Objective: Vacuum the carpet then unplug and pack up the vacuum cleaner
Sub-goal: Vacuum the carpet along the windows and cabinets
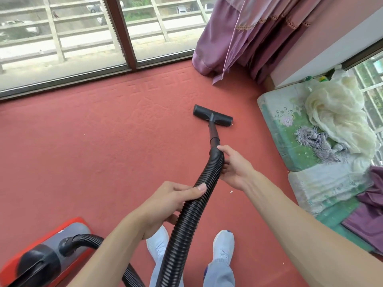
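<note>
Fingers [227, 162] of the right hand [235, 169] curl round one black ribbed hose [185, 222] near its upper end, the index finger stretched towards the joint where the hose meets a single rigid tube [213, 133]. The left hand [165, 201] grips the same hose lower down, its thumb [198, 189] laid across the ribs and the other fingers wrapped underneath. That makes two hands on it, both closed snugly around it, nothing else held.

Both forearms reach forward and are bare. The right arm comes in from the right of the hose and the left arm from its left, with the wrists roughly straight.

Beyond the hose's top end the tube runs down to one black floor head [213, 116], which lies flat on the red carpet [93, 141]. To the left of the hose's lower stretch sits one vacuum cleaner [47, 251] — red and grey — with the hose looping into its front.

Two pale shoes [158, 241] stand on the carpet, one on each side of the hose's lower part. One small white speck [231, 191] lies just right of the hose, below the right hand.

Well to the right of the hose is a green patterned pad [290, 131] with one cream cloth [335, 112] heaped on it. Far beyond the hose are a window [83, 38] and a purple curtain [238, 34].
</note>
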Demonstrator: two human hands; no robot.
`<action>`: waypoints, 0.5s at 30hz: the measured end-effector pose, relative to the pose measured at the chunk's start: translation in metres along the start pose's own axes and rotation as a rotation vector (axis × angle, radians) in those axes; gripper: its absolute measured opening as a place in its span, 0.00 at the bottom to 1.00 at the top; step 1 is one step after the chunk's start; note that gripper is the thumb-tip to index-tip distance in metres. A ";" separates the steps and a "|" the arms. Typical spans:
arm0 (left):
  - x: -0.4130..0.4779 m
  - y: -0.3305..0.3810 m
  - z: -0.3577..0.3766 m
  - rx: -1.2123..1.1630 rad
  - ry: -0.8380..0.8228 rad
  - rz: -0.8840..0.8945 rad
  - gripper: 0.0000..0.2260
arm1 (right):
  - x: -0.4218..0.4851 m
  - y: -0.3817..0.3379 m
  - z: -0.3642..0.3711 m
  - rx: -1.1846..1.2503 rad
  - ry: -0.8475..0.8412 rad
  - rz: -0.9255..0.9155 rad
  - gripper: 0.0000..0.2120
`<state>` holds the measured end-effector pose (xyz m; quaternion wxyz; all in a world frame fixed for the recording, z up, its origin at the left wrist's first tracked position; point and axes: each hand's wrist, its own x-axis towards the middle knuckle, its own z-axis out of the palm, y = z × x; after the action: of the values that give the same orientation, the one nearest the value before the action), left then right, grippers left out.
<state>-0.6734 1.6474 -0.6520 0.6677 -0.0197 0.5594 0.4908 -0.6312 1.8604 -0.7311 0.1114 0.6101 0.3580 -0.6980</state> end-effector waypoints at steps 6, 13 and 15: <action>0.007 0.007 -0.002 -0.033 0.101 0.040 0.20 | 0.007 -0.015 0.015 -0.028 -0.006 -0.049 0.18; 0.022 0.012 0.001 -0.070 0.221 0.118 0.19 | 0.006 -0.031 0.042 0.149 0.119 -0.158 0.24; 0.013 0.016 -0.005 -0.023 0.159 0.145 0.19 | -0.008 -0.025 0.036 0.268 0.122 -0.147 0.24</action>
<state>-0.6892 1.6605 -0.6554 0.5836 -0.0259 0.6050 0.5411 -0.6718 1.8531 -0.7143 -0.0443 0.6329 0.3117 -0.7074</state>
